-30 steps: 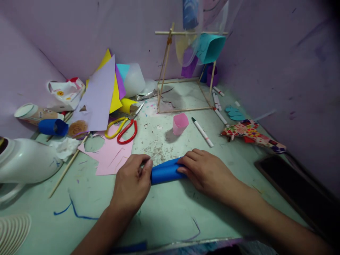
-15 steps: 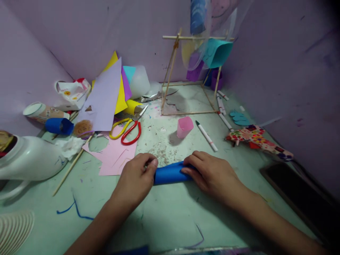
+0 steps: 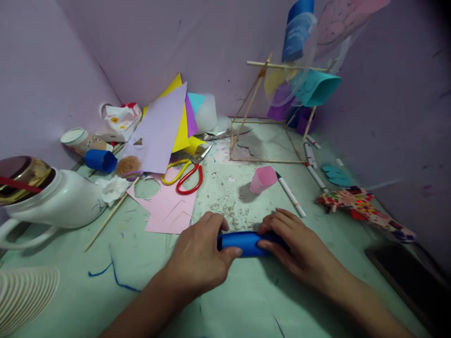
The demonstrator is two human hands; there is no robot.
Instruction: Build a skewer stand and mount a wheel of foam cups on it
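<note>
A rolled piece of blue paper (image 3: 243,243) lies sideways between my hands, low over the front of the table. My left hand (image 3: 202,251) is closed on its left end, the thumb along the front and the fingers behind. Around the right end my right hand (image 3: 291,244) is wrapped, thumb in front and fingers over the top. Beyond the roll stands a small pink paper cup shape (image 3: 263,179). A white marker with a green tip (image 3: 291,194) lies to the right of it.
Scissors (image 3: 190,176) with one yellow and one red handle rest on cut pink paper (image 3: 172,213). Left are a white jug (image 3: 75,199) and a thin stick (image 3: 112,213). A stick frame (image 3: 268,161) with hanging paper shapes stands behind. A dark flat object (image 3: 405,277) lies right.
The view has turned left, so everything sits farther right. My left hand has come onto the blue paper's left end, its thumb now over the front. My right hand keeps hold.
</note>
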